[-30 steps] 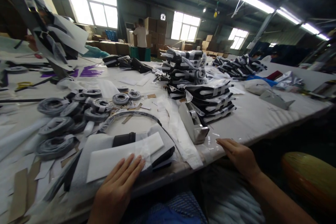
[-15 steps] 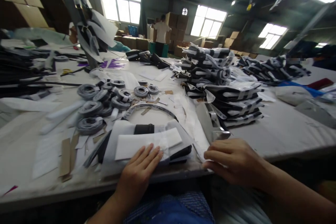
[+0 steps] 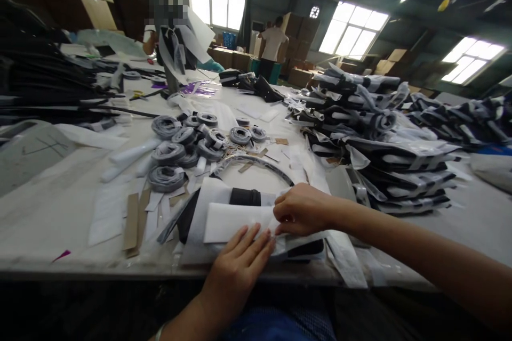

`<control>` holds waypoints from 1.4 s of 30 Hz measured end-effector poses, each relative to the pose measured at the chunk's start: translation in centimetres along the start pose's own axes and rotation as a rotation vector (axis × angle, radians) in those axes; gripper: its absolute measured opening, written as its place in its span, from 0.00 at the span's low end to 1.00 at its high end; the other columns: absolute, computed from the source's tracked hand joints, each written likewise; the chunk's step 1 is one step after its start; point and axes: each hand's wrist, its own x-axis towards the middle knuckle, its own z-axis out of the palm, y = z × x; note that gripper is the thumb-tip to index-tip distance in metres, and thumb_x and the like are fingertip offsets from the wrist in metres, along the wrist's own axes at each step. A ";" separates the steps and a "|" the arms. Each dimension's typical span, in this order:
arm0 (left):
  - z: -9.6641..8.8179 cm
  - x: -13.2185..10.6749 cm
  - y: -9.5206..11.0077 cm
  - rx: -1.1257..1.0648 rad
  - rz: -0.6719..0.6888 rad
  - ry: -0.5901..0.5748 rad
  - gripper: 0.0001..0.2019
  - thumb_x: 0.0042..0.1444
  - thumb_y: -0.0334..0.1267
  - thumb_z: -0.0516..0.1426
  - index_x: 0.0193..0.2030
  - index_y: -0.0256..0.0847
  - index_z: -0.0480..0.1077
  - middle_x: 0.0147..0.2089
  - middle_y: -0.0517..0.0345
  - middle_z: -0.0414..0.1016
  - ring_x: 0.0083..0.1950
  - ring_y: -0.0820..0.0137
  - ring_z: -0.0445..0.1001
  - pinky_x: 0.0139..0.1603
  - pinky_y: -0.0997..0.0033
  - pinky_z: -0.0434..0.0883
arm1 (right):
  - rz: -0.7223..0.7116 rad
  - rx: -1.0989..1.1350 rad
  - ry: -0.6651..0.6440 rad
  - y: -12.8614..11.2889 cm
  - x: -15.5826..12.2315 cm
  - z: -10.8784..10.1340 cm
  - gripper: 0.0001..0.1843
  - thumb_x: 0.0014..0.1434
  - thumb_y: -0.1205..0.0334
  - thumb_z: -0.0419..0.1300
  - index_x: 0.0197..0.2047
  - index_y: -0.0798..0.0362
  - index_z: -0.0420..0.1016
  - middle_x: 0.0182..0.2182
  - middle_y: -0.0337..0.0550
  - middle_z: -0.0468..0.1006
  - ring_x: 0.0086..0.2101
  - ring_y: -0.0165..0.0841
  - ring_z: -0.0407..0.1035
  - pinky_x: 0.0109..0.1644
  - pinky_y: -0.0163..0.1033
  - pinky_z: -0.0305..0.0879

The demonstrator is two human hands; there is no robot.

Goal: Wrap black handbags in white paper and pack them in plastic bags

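Observation:
A flat bundle of black material (image 3: 306, 248) lies at the table's front edge, partly wrapped in thin white sheeting (image 3: 200, 232). A folded white foam strip (image 3: 226, 218) rests over it, below a black band (image 3: 245, 197). My left hand (image 3: 242, 258) lies flat on the strip's lower edge, fingers spread. Against the strip's right end, my right hand (image 3: 302, 210) is closed in a pinch; what is between its fingertips is hidden. Behind the bundle curves a plastic-covered strap (image 3: 260, 161). A grey tape dispenser (image 3: 340, 186) stands right of the bundle.
Rolled grey straps (image 3: 168, 154) cluster behind on the left, near brown card strips (image 3: 131, 221). Plastic-wrapped black pieces (image 3: 404, 170) are stacked at right. Dark strips (image 3: 48, 85) pile up at far left. A person (image 3: 273, 45) stands in the background.
My right hand has moved left from beside the dispenser onto the strip's right end. My left hand stays flat on the strip. The view has turned left.

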 end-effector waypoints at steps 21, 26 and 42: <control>-0.7 0.8 -0.1 -0.038 0.017 -0.008 0.19 0.71 0.30 0.45 0.60 0.43 0.72 0.60 0.65 0.74 0.62 0.65 0.73 0.65 0.62 0.68 | -0.045 -0.119 -0.315 1.8 4.8 -0.5 0.22 0.55 0.38 0.63 0.33 0.49 0.83 0.27 0.43 0.82 0.26 0.32 0.70 0.26 0.35 0.46; -0.6 0.4 -0.1 -0.004 0.052 -0.018 0.19 0.70 0.28 0.45 0.58 0.41 0.73 0.61 0.63 0.74 0.62 0.64 0.72 0.68 0.61 0.66 | -0.002 -0.167 -0.398 2.2 6.4 -0.5 0.32 0.45 0.28 0.64 0.33 0.51 0.83 0.27 0.45 0.82 0.25 0.34 0.70 0.27 0.35 0.48; -0.5 1.1 0.2 0.027 0.040 0.048 0.20 0.68 0.25 0.46 0.56 0.42 0.75 0.57 0.65 0.77 0.59 0.65 0.75 0.65 0.62 0.69 | 0.291 0.458 0.062 5.7 2.6 3.3 0.35 0.60 0.46 0.61 0.67 0.52 0.65 0.58 0.52 0.75 0.52 0.40 0.72 0.53 0.39 0.66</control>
